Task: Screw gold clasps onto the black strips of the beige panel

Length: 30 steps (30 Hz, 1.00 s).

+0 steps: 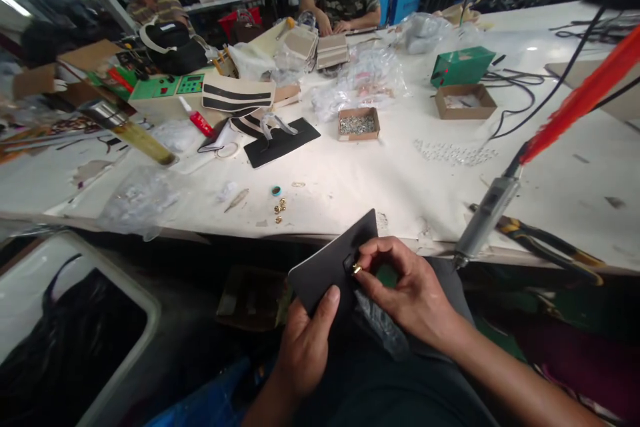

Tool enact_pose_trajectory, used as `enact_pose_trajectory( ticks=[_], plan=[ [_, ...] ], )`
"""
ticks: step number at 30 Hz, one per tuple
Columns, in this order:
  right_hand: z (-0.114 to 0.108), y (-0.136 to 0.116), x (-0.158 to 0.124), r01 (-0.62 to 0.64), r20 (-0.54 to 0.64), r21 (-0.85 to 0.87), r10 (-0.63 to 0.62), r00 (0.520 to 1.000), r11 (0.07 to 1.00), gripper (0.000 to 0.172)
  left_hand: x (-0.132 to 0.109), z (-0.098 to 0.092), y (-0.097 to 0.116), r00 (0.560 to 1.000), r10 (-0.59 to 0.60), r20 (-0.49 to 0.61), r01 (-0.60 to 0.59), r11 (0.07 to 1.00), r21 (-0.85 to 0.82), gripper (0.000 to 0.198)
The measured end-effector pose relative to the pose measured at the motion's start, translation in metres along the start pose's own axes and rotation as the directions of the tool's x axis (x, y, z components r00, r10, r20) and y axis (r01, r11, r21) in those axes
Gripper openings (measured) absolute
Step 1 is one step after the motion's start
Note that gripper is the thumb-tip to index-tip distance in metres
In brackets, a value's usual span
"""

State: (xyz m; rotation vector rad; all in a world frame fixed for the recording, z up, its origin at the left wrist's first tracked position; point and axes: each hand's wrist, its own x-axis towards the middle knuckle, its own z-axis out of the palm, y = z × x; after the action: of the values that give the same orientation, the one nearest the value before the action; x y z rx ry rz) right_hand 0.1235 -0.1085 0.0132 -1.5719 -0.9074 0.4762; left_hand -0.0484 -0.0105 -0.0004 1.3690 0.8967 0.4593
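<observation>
Hand assembly at a white table (345,177); positions are given relative to the black panel (320,263). The panel is held tilted, in front of the near edge of the table. The left hand (306,347) grips its lower edge, thumb lying on the face. The right hand (415,283) pinches a small gold-coloured fitting (357,269) between thumb and fingertips, close against the panel's right-hand part, beside a small dark outline (347,262); whether this is a slot or a raised loop cannot be told.

Stage of work: apparently partway. The fitting has been brought to the panel but, still being pinched, does not appear fully secured; actual engagement is hidden by the fingers. Beyond the panel and to its left, several loose gold-coloured pieces (278,209) lie unattached near a turquoise-rimmed ring (276,191), suggesting that more may remain to be fitted. Farther beyond the panel stands an open cardboard box (364,136) of small metal parts. To the panel's right, pliers (550,240) and a grey cylindrical tool (487,217) rest unheld.
</observation>
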Motion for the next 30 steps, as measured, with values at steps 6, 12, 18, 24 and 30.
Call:
enact_pose_trajectory(
  ticks=[6, 12, 18, 24, 30],
  plan=[
    [-0.011, 0.005, -0.004, 0.029, -0.029, -0.028, -0.030, 0.999, 0.999, 0.019, -0.001, 0.009, 0.004, 0.997, 0.074, 0.032, -0.078, 0.989, 0.128, 0.047],
    [-0.018, 0.004, -0.005, 0.055, -0.037, -0.040, -0.056, 0.998, 0.998, 0.013, -0.001, 0.014, 0.003, 0.984, 0.139, 0.114, -0.165, 0.949, 0.270, 0.043],
    [-0.019, 0.003, -0.004, 0.020, -0.090, -0.019, -0.022, 0.996, 1.000, 0.010, -0.006, 0.015, -0.006, 0.978, 0.177, 0.107, -0.200, 0.942, 0.270, 0.043],
    [-0.010, 0.005, -0.005, 0.153, -0.112, 0.019, -0.150, 0.982, 0.988, 0.006, -0.009, 0.013, -0.020, 0.967, 0.243, 0.073, -0.254, 0.918, 0.304, 0.047],
    [0.000, 0.005, -0.014, 0.209, -0.121, -0.045, -0.213, 0.969, 0.977, 0.018, -0.009, 0.022, -0.011, 0.866, 0.442, 0.235, -0.500, 0.791, 0.353, 0.058]
  ],
)
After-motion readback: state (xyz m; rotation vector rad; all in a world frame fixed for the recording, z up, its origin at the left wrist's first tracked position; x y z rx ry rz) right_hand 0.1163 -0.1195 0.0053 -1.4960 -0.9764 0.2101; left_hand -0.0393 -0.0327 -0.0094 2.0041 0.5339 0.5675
